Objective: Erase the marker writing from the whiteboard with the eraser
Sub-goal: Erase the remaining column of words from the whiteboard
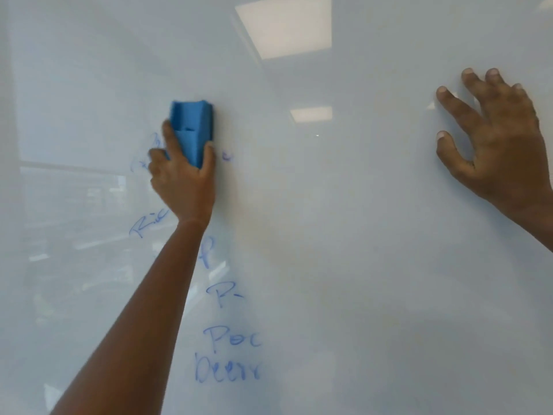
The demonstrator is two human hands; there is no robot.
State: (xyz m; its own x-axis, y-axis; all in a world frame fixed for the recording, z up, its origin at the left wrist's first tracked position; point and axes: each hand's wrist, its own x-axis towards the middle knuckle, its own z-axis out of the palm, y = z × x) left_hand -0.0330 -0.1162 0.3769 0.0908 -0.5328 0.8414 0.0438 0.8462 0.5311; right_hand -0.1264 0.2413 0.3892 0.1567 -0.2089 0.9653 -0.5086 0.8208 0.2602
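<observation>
A glossy whiteboard (344,235) fills the whole view. My left hand (182,181) grips a blue eraser (193,130) and presses it upright against the board at left of centre. Blue marker writing (230,354) runs in several short lines below and beside that hand, partly hidden by my forearm. Faint smeared strokes (143,157) sit just left of the eraser. My right hand (496,142) rests flat on the board at the far right, fingers spread, holding nothing.
The board reflects ceiling light panels (284,25) at the top and dim room shapes on the left. The surface between my two hands carries no writing.
</observation>
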